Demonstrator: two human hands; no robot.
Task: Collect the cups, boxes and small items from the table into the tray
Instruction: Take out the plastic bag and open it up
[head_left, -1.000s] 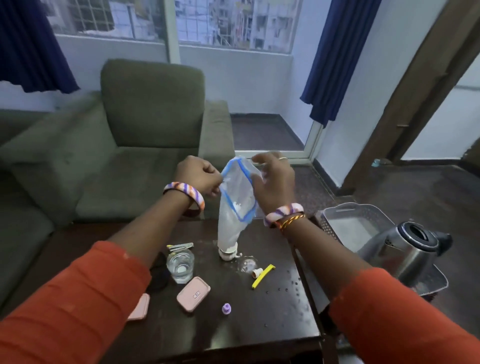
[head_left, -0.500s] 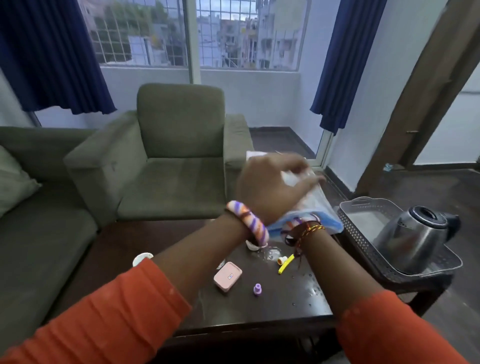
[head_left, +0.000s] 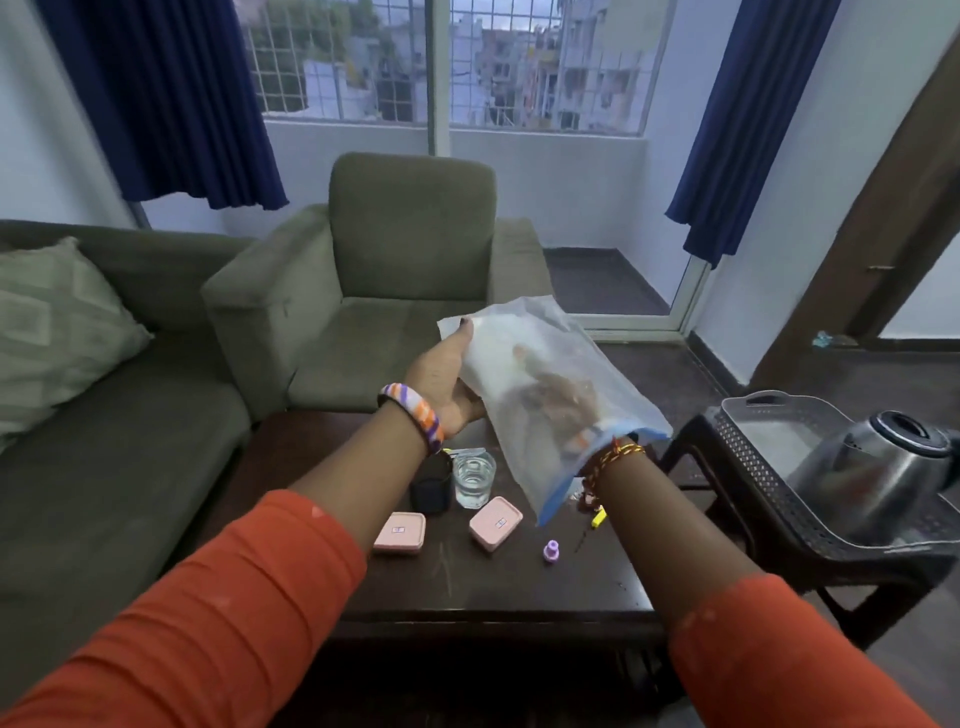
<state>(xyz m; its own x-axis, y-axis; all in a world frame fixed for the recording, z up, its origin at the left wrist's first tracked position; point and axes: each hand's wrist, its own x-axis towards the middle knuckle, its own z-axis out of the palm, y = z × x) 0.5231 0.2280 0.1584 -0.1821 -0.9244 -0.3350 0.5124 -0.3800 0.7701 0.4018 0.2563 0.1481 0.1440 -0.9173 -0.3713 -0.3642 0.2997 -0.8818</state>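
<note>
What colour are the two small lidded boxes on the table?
Pale pink boxes, seen in the head view.

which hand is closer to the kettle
Right. The right hand, inside the plastic bag, sits on the kettle's side; the left hand holds the bag's far side.

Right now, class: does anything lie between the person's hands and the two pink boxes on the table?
Yes. Both hands are busy with the clear plastic bag: the right hand is inside it, and the left hand holds its outside. The bag hangs above the pink boxes, which lie bare on the table.
</note>
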